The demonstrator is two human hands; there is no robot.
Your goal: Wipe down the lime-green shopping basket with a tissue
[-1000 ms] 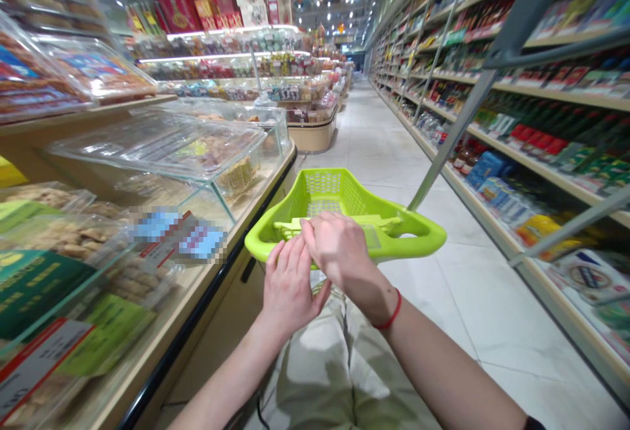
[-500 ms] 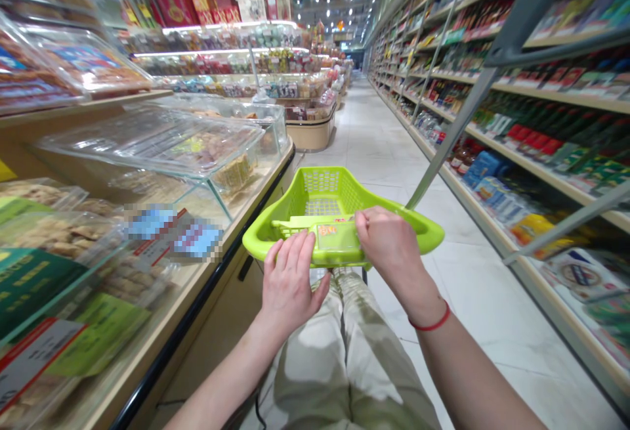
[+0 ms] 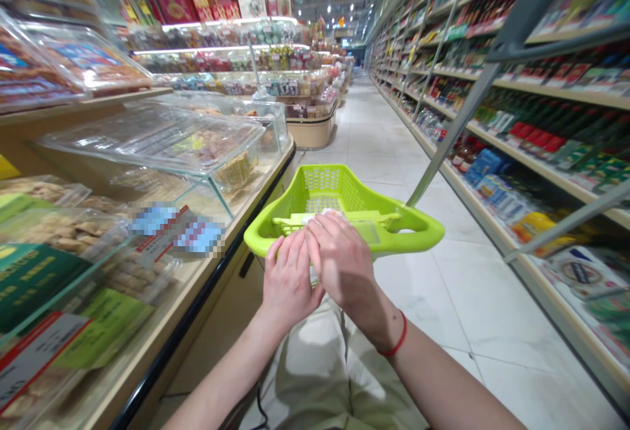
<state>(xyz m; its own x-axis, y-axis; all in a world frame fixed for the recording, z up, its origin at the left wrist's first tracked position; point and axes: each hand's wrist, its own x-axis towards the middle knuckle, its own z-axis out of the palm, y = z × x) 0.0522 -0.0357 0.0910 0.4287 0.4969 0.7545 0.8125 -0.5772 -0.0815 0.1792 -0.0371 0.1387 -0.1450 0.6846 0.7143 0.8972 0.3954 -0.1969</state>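
Note:
A lime-green plastic trolley basket [image 3: 418, 230] stands in the aisle just ahead of me, with nothing showing inside it. My left hand [image 3: 287, 282] grips its near rim at the left, fingers over the top. My right hand [image 3: 339, 262], a red string round the wrist, presses down on the middle of the near rim. It touches the left hand. A bit of white cloth [image 3: 317, 216] shows beyond its fingertips, and the fingers are closed over it. My legs in light trousers are below.
A glass-topped counter [image 3: 231, 220] of packed pastries runs along my left, right beside the basket. Stocked shelves [image 3: 516, 128] line the right. A grey slanted metal bar [image 3: 457, 125] crosses in front of them. The tiled aisle [image 3: 364, 128] runs ahead between both.
My right hand slid left along the near rim, from the right side half a second ago to beside my left hand. The left hand kept its grip.

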